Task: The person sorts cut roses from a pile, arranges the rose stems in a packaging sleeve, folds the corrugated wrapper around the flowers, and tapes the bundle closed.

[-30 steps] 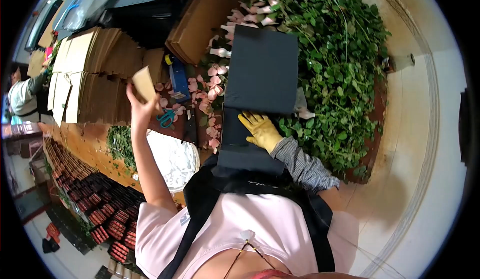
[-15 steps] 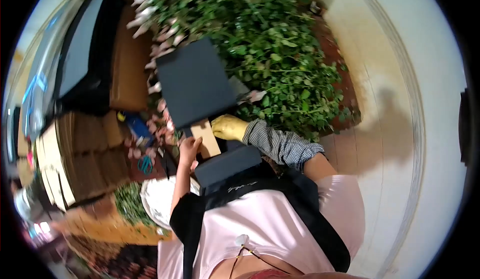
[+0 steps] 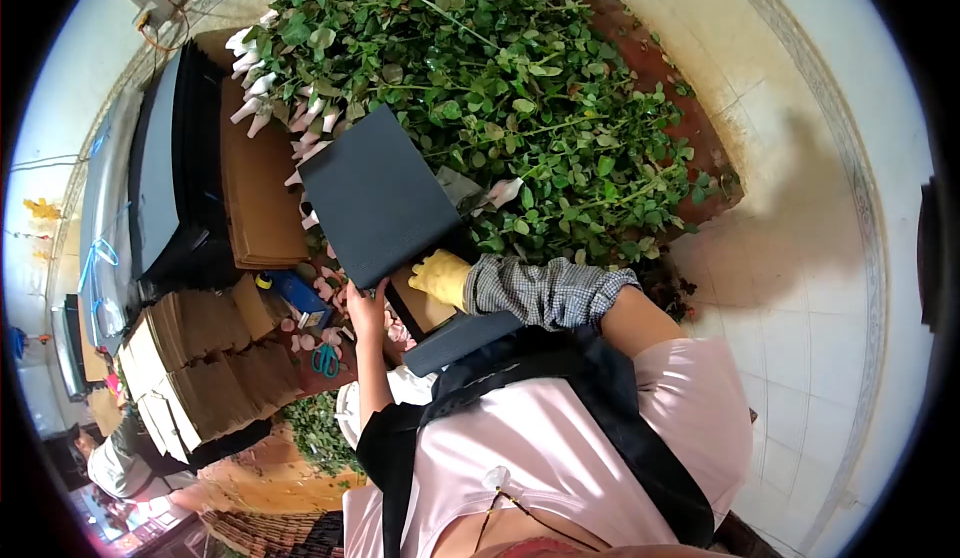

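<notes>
A dark grey box (image 3: 465,341) stands in front of my body with its large lid (image 3: 380,198) tilted back. My left hand (image 3: 367,310), bare, is closed round the box's left wall, thumb on the inner side. Inside the box lies a brown cardboard piece (image 3: 432,313). My right hand (image 3: 440,278), in a yellow glove, reaches into the box over this cardboard with its fingers bent. What those fingers hold, if anything, is hidden. A checked sleeve (image 3: 545,293) covers the right forearm.
Leafy rose stems (image 3: 520,108) are heaped behind the box, with wrapped pale heads (image 3: 255,88) at their left. Flat cardboard stacks (image 3: 200,368) and dark boxes (image 3: 185,158) stand left. Teal scissors (image 3: 325,360) lie near pink petals. Another person (image 3: 120,468) is at lower left.
The cardboard piece has gone down into the box. My left hand has let go of it and taken the box's left wall. My gloved right hand has moved left over the cardboard.
</notes>
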Demonstrator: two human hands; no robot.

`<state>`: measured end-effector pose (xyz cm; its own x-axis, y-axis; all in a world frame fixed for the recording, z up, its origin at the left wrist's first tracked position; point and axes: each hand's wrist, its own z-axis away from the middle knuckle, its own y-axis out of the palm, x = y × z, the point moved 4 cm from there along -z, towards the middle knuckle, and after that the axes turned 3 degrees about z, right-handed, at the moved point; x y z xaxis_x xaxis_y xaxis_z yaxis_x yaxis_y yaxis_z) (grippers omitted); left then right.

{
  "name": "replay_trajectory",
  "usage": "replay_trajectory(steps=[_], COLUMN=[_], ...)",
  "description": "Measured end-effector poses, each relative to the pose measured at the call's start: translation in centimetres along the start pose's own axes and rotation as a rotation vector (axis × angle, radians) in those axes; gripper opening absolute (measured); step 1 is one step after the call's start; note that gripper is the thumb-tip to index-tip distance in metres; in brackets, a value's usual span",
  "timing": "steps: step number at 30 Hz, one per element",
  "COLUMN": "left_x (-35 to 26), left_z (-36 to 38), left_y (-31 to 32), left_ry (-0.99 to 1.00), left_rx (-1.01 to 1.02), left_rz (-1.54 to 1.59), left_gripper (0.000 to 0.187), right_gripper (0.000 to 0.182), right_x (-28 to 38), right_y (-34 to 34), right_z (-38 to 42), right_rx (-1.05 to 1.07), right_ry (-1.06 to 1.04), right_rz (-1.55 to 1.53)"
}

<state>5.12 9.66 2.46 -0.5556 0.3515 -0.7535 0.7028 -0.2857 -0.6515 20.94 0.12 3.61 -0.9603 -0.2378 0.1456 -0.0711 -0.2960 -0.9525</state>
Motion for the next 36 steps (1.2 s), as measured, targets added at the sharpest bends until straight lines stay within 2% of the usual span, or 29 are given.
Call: replay_trajectory(steps=[1, 3, 5, 7, 8, 9, 10, 11, 13, 14, 15, 16, 17, 19, 21, 23, 24, 25, 27, 29, 31, 32, 33, 34, 35, 36], left_x=[-0.1, 0.4, -0.2, -1.8, -2.0, -1.7, -0.9, 1.3, -1.2, -3.8, -4.4, -5.6, -6.6, -6.9, -7.4, -4.8, -5.6, -5.0, -7.8, -9.0, -9.3, -8.4, -7.5, -7.2, -7.1, -6.9], left_z=[0.1, 0.2, 0.8, 1.3, 1.3, 1.6, 1.5, 2.2, 3.3, 4.0, 4.5, 4.5, 4.4, 4.2, 4.1, 4.5, 4.7, 4.9, 5.3, 5.9, 6.2, 6.3, 6.6, 6.6, 6.7, 6.8], left_y=[0.0, -0.5, -0.7, -0.6, -0.8, -0.9, -1.2, -1.2, -1.5, -1.1, 0.0, 1.0, 1.9, 4.0, 4.3, 5.4, 5.1, 5.6, 4.9, 5.3, 5.5, 5.7, 5.4, 5.5, 5.5, 5.5], left_ry=[0.071, 0.085, 0.389, 0.355, 0.208, 0.059, 0.123, -0.153, -0.209, -0.202, -0.258, -0.132, 0.0, 0.103, 0.086, 0.062, 0.067, 0.05, 0.029, 0.014, 0.057, 0.032, 0.101, 0.042, -0.021, -0.03], left_rx=[-0.002, 0.01, -0.015, -0.051, -0.08, -0.11, -0.109, 0.075, 0.548, 0.646, 0.701, 0.732, 0.761, 0.865, 0.858, 0.831, 0.828, 0.865, 0.741, 0.719, 0.72, 0.701, 0.664, 0.665, 0.665, 0.658], left_rz=[0.033, 0.002, -0.255, -0.245, -0.175, -0.104, -0.265, -0.361, -0.195, 0.056, 0.176, -0.036, -0.249, -0.42, -0.58, -0.594, -0.591, -0.728, -0.518, -0.589, -0.539, -0.524, -0.458, -0.481, -0.504, -0.509], left_gripper=[0.044, 0.037, 0.031, 0.027, 0.028, 0.028, 0.034, 0.036, 0.034, 0.034, 0.036, 0.035, 0.035, 0.035, 0.037, 0.039, 0.043, 0.042, 0.037, 0.037, 0.033, 0.034, 0.036, 0.036, 0.037, 0.037], right_gripper=[0.029, 0.035, 0.037, 0.036, 0.035, 0.034, 0.035, 0.035, 0.04, 0.042, 0.044, 0.045, 0.041, 0.039, 0.047, 0.052, 0.056, 0.062, 0.055, 0.033, 0.041, 0.046, 0.051, 0.056, 0.054, 0.051], right_x=[-0.1, -0.6, -0.7, -0.6, -0.6, -0.5, -0.6, -0.5, -0.4, -0.4, -0.3, -0.3, -0.6, -2.1, -3.6, -4.4, -3.8, -2.9, -2.6, -0.6, -1.0, -2.0, -4.1, -6.3, -8.9, -12.1], right_y=[0.1, 0.2, -0.2, 0.0, 0.5, 0.4, 0.1, -0.2, 0.1, 1.0, 1.6, -0.2, 0.1, -0.5, -1.6, -3.6, -3.1, -2.5, -1.5, -1.7, -2.4, -3.3, -4.7, -7.3, -10.3, -10.4], right_z=[0.0, 0.4, 0.6, 0.4, 0.2, 0.3, 0.5, 0.7, 0.1, -0.6, -1.0, -0.1, -0.7, 0.0, 1.8, 5.7, 7.6, 9.4, 11.6, 11.9, 12.1, 12.6, 13.0, 13.0, 13.4, 12.3], right_rx=[0.007, 0.029, 0.032, 0.058, -0.011, 0.005, 0.025, 0.044, 0.074, 0.093, 0.112, 0.158, 0.194, 0.084, 0.087, -0.013, 0.061, 0.141, 0.096, 0.187, 0.208, 0.103, -0.009, 0.093, -0.101, -0.44], right_ry=[0.008, -0.03, -0.027, -0.034, -0.055, -0.064, -0.064, -0.068, -0.063, -0.029, 0.005, -0.01, 0.0, 0.044, 0.104, -0.093, -0.15, -0.203, -0.26, 0.011, -0.04, -0.196, -0.355, -0.347, -0.231, -0.172], right_rz=[-0.032, -0.103, -0.13, -0.153, -0.121, -0.114, -0.114, -0.115, -0.084, -0.071, -0.061, -0.065, -0.138, -0.37, -0.748, -0.923, -1.253, -1.582, -0.813, -0.33, -0.396, -0.768, -1.138, -1.347, -1.419, -1.258])
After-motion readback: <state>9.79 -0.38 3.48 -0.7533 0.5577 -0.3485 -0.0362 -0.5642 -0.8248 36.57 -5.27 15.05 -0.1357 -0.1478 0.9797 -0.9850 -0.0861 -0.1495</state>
